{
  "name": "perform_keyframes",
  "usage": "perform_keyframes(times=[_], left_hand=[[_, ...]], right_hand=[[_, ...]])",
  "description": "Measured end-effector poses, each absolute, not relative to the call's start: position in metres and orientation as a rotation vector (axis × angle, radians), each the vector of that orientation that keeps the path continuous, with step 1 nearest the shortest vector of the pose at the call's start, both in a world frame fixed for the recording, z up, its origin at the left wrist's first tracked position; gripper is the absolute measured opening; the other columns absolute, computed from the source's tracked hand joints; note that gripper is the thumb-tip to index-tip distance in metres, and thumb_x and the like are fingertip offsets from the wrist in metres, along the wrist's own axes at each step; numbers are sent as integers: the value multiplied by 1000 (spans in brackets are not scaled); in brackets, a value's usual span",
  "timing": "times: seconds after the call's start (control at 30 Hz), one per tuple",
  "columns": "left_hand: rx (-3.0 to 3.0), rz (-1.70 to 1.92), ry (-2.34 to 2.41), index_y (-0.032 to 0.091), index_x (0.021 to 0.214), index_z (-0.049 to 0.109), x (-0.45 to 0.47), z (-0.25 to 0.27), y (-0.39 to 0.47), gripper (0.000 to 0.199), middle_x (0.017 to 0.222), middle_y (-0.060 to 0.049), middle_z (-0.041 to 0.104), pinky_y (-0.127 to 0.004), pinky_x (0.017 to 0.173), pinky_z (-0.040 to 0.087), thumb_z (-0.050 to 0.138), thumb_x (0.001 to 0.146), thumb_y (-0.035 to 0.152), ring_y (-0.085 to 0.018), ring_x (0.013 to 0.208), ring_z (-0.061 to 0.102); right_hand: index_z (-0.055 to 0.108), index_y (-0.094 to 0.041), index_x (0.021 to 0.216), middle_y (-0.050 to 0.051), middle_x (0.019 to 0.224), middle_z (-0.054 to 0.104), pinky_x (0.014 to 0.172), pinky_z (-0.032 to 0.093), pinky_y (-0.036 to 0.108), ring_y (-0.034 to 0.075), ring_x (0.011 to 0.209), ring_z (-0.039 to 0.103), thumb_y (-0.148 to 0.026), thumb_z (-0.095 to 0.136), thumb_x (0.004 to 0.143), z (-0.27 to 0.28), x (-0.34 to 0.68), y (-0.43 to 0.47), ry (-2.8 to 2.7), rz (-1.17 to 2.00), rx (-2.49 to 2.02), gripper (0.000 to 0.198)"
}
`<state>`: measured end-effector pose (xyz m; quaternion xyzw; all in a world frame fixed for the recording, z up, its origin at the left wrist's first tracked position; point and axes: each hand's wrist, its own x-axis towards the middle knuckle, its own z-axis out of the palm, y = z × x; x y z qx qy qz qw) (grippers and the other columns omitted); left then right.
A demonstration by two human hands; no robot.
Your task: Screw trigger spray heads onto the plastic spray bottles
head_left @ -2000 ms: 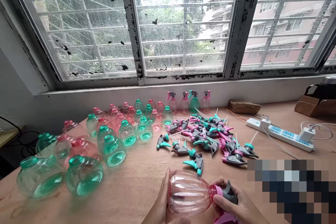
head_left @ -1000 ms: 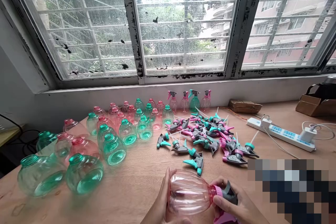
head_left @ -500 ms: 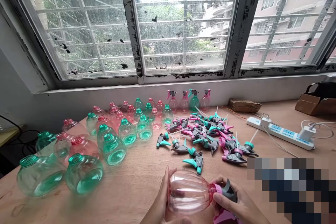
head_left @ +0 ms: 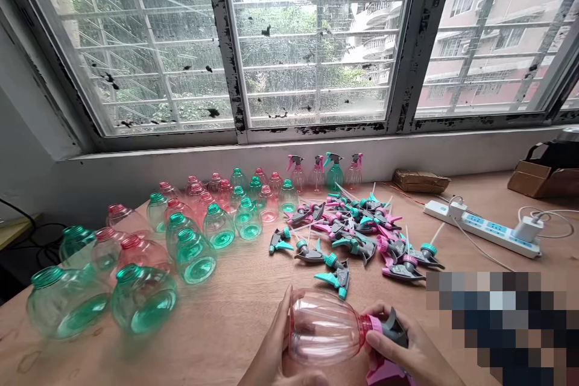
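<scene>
A clear pink spray bottle (head_left: 325,329) lies on its side between my hands, its base to the left. My left hand (head_left: 275,347) is wrapped around the base end, thumb below and fingers behind. At the neck, my right hand (head_left: 398,344) grips the pink collar of the grey and pink trigger sprayer (head_left: 394,329), thumb on the collar. The sprayer sits against the bottle's neck; how far it is screwed on I cannot tell. Just beyond the bottle lies a loose teal and grey trigger sprayer (head_left: 335,277).
Open green and pink bottles (head_left: 196,256) stand on the left of the wooden table. A pile of trigger sprayers (head_left: 357,223) lies in the middle. Several bottles with sprayers (head_left: 335,174) stand by the wall. A power strip (head_left: 484,229) and cardboard box (head_left: 543,178) are at right.
Almost nothing differs. The bottle and my left hand have shifted very slightly up and left; my right hand keeps its grip at the collar.
</scene>
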<state>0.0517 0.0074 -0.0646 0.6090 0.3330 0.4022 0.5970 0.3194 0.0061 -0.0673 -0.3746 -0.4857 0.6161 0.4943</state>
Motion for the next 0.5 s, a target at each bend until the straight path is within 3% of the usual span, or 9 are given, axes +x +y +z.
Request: perform_keyframes(times=[0.13, 0.33, 0.5], left_hand=[[1410, 941, 795, 28, 160, 11, 52, -62, 6, 115, 160, -14, 24, -37, 107, 41, 84, 74, 50, -31, 127, 50], [1536, 994, 768, 40, 158, 6, 55, -61, 8, 102, 161, -10, 26, -35, 100, 46, 75, 84, 48, -25, 112, 60], [1445, 965, 780, 36, 159, 1, 53, -61, 5, 118, 164, -11, 17, -38, 105, 44, 84, 76, 46, -29, 122, 53]], right_hand=[[67, -16, 89, 2, 61, 76, 54, 54, 27, 17, 54, 69, -42, 81, 80, -65, 319, 5, -1172, 1470, -942, 31], [67, -16, 89, 1, 61, 75, 53, 55, 28, 18, 53, 69, -42, 83, 78, -64, 319, 4, -1147, 1480, -930, 33], [68, -15, 91, 2, 61, 75, 53, 52, 27, 18, 53, 68, -42, 83, 77, -66, 319, 5, -1158, 1476, -940, 34]])
